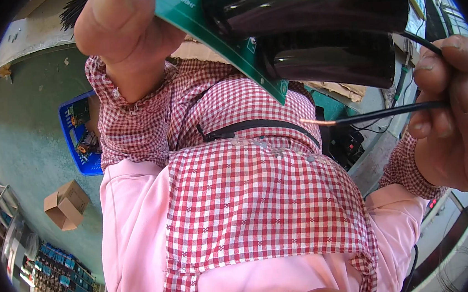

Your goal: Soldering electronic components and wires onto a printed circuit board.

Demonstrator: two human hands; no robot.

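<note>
Close up at the top, my left hand grips the edge of a green circuit board. Two large black cylinders, which look like capacitors, stick out from the board toward the right. My right hand is at the right, its fingers closed on a black wire. The wire's bare copper end points left, below the cylinders, and appears apart from the board. Another stretch of black wire runs from behind the upper cylinder to my right fingertips. The board's far side is hidden.
A blue plastic basket with circuit boards in it stands on the green floor at the left, near an open cardboard box. Racks of stacked parts fill the lower left. Dark cables lie behind my waist at the right.
</note>
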